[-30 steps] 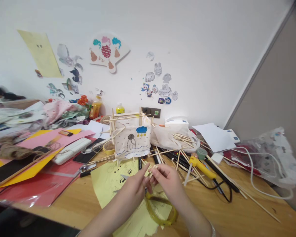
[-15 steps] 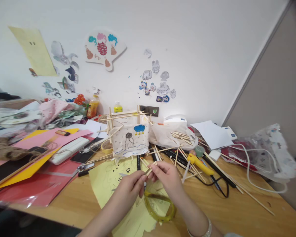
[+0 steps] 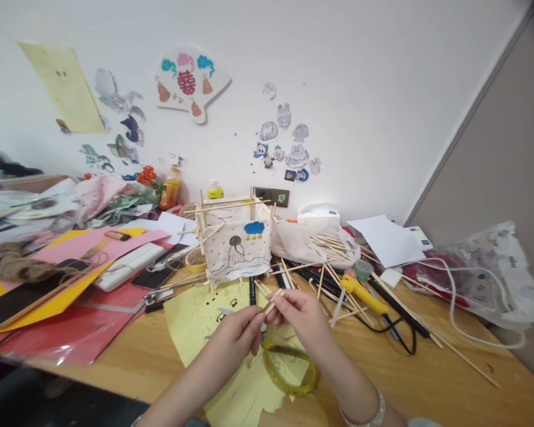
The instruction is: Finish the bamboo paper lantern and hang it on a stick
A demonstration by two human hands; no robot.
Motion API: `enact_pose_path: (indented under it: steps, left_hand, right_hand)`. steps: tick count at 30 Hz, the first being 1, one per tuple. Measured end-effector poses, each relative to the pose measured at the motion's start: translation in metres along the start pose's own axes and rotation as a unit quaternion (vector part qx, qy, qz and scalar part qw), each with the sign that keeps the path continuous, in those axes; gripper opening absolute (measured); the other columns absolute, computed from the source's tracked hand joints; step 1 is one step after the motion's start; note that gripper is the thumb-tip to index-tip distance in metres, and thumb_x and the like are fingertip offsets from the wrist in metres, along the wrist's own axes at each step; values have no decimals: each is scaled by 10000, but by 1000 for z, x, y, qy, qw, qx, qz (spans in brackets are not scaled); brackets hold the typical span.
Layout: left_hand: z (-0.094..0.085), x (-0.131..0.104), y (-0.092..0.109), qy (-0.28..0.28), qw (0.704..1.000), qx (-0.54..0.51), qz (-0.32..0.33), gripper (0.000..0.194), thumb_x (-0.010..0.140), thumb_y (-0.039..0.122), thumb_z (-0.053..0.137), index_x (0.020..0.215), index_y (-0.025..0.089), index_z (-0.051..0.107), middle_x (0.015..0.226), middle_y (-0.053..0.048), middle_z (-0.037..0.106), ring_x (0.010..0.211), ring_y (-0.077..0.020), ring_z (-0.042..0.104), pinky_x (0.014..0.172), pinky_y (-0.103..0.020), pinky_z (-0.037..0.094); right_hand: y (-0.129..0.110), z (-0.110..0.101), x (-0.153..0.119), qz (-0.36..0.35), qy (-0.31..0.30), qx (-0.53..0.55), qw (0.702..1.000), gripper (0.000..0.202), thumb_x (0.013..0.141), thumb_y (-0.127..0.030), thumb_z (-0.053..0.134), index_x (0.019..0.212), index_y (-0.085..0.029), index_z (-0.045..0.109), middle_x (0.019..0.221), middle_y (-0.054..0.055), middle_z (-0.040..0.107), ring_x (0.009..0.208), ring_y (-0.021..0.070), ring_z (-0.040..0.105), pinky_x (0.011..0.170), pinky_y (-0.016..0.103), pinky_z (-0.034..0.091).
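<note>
Both hands meet above a yellow sheet of paper [image 3: 191,320] with drawings on it. My left hand [image 3: 242,329] pinches short wooden sticks [image 3: 271,304] at their near end. On their far end, the fingers of my right hand [image 3: 296,308] are closed; how many sticks there are I cannot tell. Just beyond the hands stands a frame of wooden sticks with a drawn paper panel [image 3: 238,249], showing a blue cloud and a small house. A roll of yellow tape [image 3: 289,388] lies on the paper below my right hand.
To the right lie a yellow hot glue gun [image 3: 365,295], loose wooden sticks [image 3: 463,362], a white cable [image 3: 454,314] and a plastic bag [image 3: 493,273]. Coloured papers [image 3: 89,320], a phone [image 3: 158,267] and a white power strip [image 3: 129,267] crowd the left. A white wall [image 3: 360,107] rises behind.
The view has shifted slightly, so the scene sits a little to the right. Both hands keep their hold on the sticks with hardly any motion.
</note>
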State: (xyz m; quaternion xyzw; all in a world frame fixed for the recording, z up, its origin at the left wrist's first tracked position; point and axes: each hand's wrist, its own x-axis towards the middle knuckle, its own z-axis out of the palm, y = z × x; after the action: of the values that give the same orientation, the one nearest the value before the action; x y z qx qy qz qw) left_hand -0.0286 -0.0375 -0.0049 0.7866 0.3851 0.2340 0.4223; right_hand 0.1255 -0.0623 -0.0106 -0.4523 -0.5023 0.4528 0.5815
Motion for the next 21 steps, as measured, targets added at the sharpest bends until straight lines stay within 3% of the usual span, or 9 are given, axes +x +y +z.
enact_pose_path:
  steps: [8,15,18,21]
  left_hand:
    - [-2,-3,-1,-12,1000,-1,-8,371,883,438,312,627,204,445,561,27,496,551,-135,449,584,-244,358]
    - [-1,-1,0,35,999,9,3,334,850,416,383,654,185,524,618,7,530,627,-152,491,602,-242,354]
    - [-2,2,-1,44,999,4,-7,340,837,426,392,621,187,504,577,15,507,596,-150,480,588,-244,344]
    - [-10,4,-7,69,998,-6,-12,365,825,460,398,584,192,460,547,26,462,563,-139,449,558,-240,325]
  right_hand:
    - [-1,-2,0,-5,-2,-8,1000,375,745,-511,621,663,-147,657,580,19,641,527,116,558,524,227,445]
    - [-2,-1,0,-8,17,-16,1000,372,770,-489,592,616,-152,618,580,20,627,531,118,551,537,233,441]
    - [-1,-3,1,-19,-3,-50,999,348,815,-461,527,699,-152,635,645,31,638,593,140,578,586,256,460]
    - [-5,-12,0,-33,-36,-204,978,275,801,-385,550,928,-165,655,836,60,661,779,189,606,702,299,471]
